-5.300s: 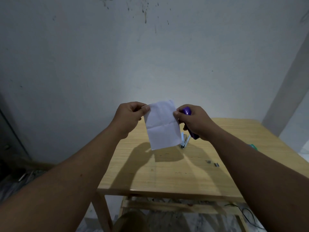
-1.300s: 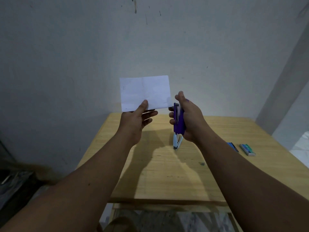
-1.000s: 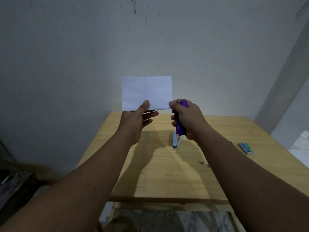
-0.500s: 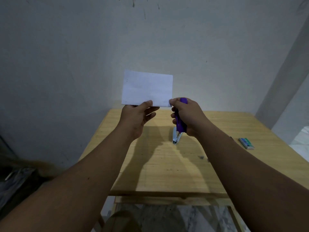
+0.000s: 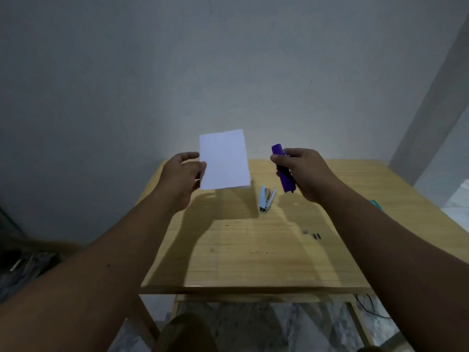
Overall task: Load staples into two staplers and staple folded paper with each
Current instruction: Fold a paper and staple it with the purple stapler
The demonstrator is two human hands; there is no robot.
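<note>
My left hand [image 5: 181,175] pinches the left edge of a folded white paper [image 5: 224,160], held upright above the far left part of the wooden table [image 5: 253,255]. My right hand [image 5: 305,171] grips a purple stapler [image 5: 283,171], its nose pointing up, a hand's width to the right of the paper and apart from it. A light blue stapler [image 5: 266,199] lies open on the table between my hands, below them. Small staple strips [image 5: 313,235] lie on the wood near my right forearm.
A teal staple box [image 5: 375,203] shows just past my right forearm near the table's right edge. A grey wall stands close behind the table. Clutter lies on the floor at the left, and a cable at the lower right.
The purple stapler was at the paper's right corner; now my right hand has drawn it away to the right. My left hand has turned the paper from landscape to portrait.
</note>
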